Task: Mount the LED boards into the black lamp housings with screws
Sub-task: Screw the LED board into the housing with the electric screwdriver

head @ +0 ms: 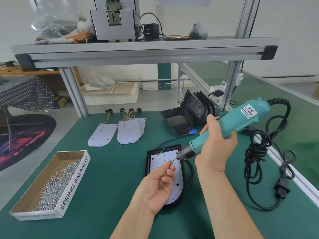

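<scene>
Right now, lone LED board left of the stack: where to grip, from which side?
I'd pinch the lone LED board by its rounded near edge, coming from the front-left. It lies flat on the green mat, so only edges offer purchase; wires crowd the far end, and the stack sits close on its right.

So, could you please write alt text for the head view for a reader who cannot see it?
A right hand holds a teal screwdriver, its bit at a screw pinched by the left hand, above an LED board lying in a black lamp housing on a green bench. A box of screws sits at left; spare boards and housings lie behind.
</scene>
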The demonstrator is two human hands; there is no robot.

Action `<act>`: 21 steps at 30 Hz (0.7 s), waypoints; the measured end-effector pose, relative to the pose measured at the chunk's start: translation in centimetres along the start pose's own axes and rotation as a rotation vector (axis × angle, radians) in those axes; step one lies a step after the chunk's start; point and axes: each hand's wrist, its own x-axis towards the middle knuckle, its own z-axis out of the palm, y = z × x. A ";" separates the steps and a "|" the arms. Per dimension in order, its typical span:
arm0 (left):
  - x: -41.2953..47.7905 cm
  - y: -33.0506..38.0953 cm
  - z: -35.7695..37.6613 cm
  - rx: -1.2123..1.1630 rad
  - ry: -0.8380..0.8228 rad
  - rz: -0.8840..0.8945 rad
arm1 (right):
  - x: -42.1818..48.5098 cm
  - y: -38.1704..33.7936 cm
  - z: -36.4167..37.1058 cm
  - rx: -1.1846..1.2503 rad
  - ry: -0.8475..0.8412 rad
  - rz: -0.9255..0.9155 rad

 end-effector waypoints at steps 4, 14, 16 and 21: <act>0.0 0.0 0.1 -0.014 0.011 -0.006 | 0.1 0.2 0.1 -0.002 0.003 0.006; -0.2 0.0 0.3 -0.038 0.020 -0.020 | 0.3 0.9 -0.2 -0.014 0.029 0.011; -0.3 0.1 0.3 -0.037 0.017 -0.012 | 0.3 1.0 -0.2 -0.019 0.031 0.015; -0.2 -0.2 0.2 -0.010 0.007 0.047 | 0.2 1.2 -0.1 -0.033 0.061 0.005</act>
